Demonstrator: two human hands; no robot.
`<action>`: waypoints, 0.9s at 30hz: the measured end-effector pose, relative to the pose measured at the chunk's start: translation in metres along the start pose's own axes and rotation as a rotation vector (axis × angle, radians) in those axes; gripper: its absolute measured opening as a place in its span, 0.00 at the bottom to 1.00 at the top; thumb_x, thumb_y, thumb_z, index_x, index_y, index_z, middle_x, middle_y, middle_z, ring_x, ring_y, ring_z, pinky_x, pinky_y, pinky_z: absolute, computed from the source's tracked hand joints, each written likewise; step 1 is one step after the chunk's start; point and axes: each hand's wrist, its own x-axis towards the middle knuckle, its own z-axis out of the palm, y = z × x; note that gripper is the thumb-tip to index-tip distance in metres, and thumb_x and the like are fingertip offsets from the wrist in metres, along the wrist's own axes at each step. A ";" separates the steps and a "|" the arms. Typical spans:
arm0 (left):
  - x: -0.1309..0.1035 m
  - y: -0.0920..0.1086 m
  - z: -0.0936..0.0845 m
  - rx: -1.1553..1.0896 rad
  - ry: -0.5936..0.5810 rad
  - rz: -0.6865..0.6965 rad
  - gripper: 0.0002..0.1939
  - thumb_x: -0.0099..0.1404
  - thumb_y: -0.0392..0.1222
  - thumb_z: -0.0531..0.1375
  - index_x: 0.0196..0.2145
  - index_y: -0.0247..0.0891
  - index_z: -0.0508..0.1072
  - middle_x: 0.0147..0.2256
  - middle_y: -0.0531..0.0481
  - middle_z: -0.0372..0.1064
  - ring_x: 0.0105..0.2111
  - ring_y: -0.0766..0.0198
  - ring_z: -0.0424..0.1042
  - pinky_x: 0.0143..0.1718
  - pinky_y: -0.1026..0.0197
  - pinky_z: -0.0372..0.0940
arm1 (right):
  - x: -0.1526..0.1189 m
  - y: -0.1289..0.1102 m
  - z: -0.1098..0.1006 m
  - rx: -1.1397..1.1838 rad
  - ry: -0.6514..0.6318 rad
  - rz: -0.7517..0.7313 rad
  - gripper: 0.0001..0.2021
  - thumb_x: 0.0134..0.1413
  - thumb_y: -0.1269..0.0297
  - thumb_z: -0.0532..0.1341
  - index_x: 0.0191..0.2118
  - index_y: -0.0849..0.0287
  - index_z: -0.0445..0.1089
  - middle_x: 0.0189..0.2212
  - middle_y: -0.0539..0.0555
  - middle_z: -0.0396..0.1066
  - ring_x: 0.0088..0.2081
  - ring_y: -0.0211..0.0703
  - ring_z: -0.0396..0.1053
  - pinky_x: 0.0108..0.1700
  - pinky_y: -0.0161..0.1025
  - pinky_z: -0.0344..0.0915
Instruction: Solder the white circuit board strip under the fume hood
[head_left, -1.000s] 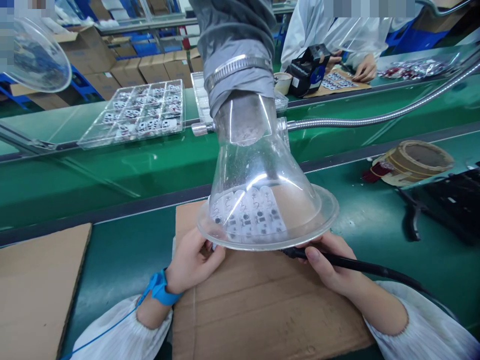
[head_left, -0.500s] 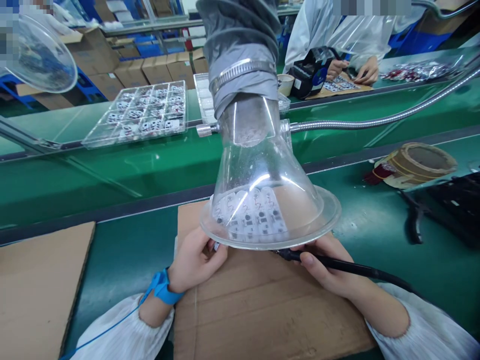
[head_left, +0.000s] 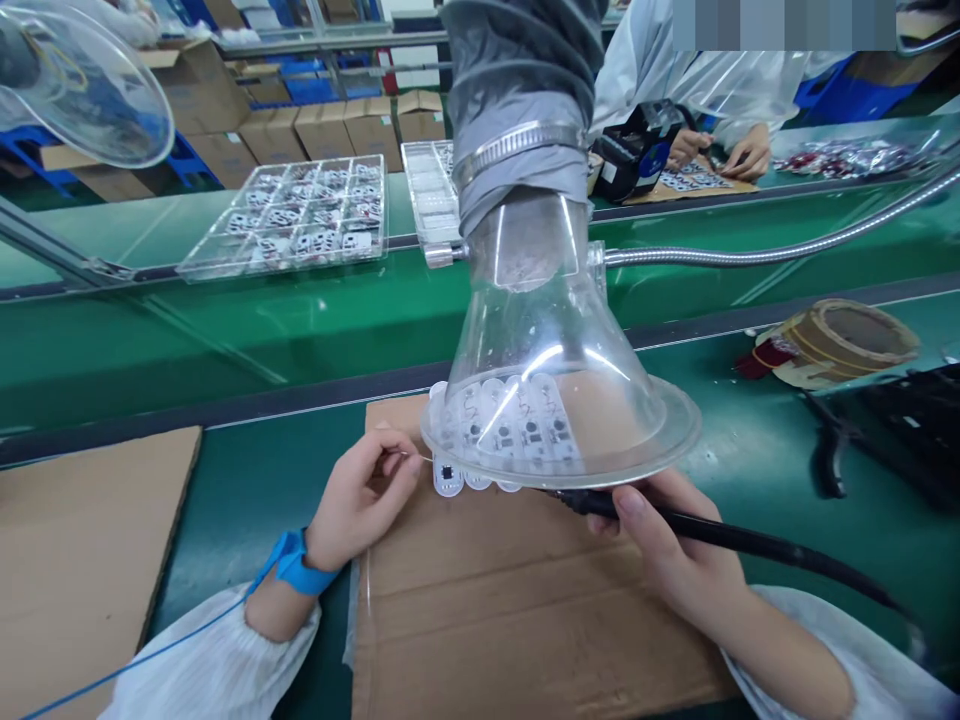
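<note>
My left hand [head_left: 366,500], with a blue wrist strap [head_left: 300,565], pinches a thin pale wire [head_left: 426,459] between thumb and forefinger. The wire's end reaches the left edge of a row of small white circuit boards [head_left: 448,478]. These boards lie side by side on a sheet of cardboard [head_left: 525,610]. My right hand [head_left: 686,545] is wrapped around the black handle of a soldering iron [head_left: 720,532]. The iron points left, and its tip is hidden beneath the rim of the clear fume hood [head_left: 555,335]. Most boards show only through the hood.
Divided clear trays [head_left: 300,215] of small parts stand on the far ledge. A co-worker's hands [head_left: 746,155] handle boards at the upper right. A brown tape-like roll [head_left: 847,345] and a black stand [head_left: 915,420] sit at right. Another cardboard sheet [head_left: 82,540] lies at left.
My left hand has shifted left, away from the hood, uncovering the lower ends of the boards and the thin wire. My right hand still holds the iron. The whole view has shifted slightly.
</note>
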 end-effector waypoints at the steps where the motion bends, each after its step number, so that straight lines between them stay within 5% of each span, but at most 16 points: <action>1: -0.001 -0.002 -0.001 -0.010 0.009 -0.013 0.03 0.76 0.37 0.59 0.41 0.40 0.71 0.30 0.55 0.62 0.28 0.67 0.63 0.30 0.66 0.60 | 0.000 0.004 0.004 -0.003 0.010 -0.017 0.07 0.77 0.60 0.59 0.49 0.52 0.74 0.31 0.49 0.77 0.30 0.37 0.77 0.34 0.30 0.75; 7: 0.001 -0.002 0.004 0.070 -0.197 0.068 0.05 0.79 0.40 0.58 0.43 0.41 0.73 0.32 0.52 0.68 0.35 0.62 0.70 0.38 0.60 0.64 | 0.001 0.030 0.007 -0.103 0.029 -0.118 0.07 0.75 0.63 0.60 0.44 0.53 0.76 0.31 0.51 0.77 0.30 0.41 0.75 0.33 0.34 0.73; 12: 0.002 -0.002 0.003 0.061 -0.200 0.069 0.05 0.79 0.40 0.58 0.41 0.41 0.72 0.31 0.53 0.67 0.35 0.62 0.72 0.37 0.60 0.64 | 0.008 0.025 0.005 -0.212 0.012 -0.221 0.08 0.74 0.63 0.59 0.44 0.52 0.76 0.35 0.51 0.77 0.35 0.43 0.76 0.41 0.37 0.74; 17: 0.002 -0.002 0.002 0.052 -0.210 0.049 0.06 0.79 0.40 0.58 0.41 0.41 0.72 0.30 0.53 0.66 0.33 0.63 0.71 0.36 0.60 0.65 | 0.012 0.021 0.007 -0.213 -0.020 -0.221 0.09 0.74 0.62 0.59 0.41 0.53 0.75 0.30 0.50 0.74 0.30 0.41 0.73 0.40 0.37 0.75; 27: 0.003 0.000 0.004 0.073 -0.209 0.061 0.06 0.78 0.40 0.58 0.41 0.40 0.73 0.35 0.51 0.74 0.31 0.65 0.69 0.33 0.61 0.63 | 0.015 0.016 0.007 -0.234 -0.023 -0.256 0.10 0.74 0.63 0.59 0.40 0.52 0.76 0.35 0.51 0.78 0.36 0.43 0.77 0.44 0.38 0.76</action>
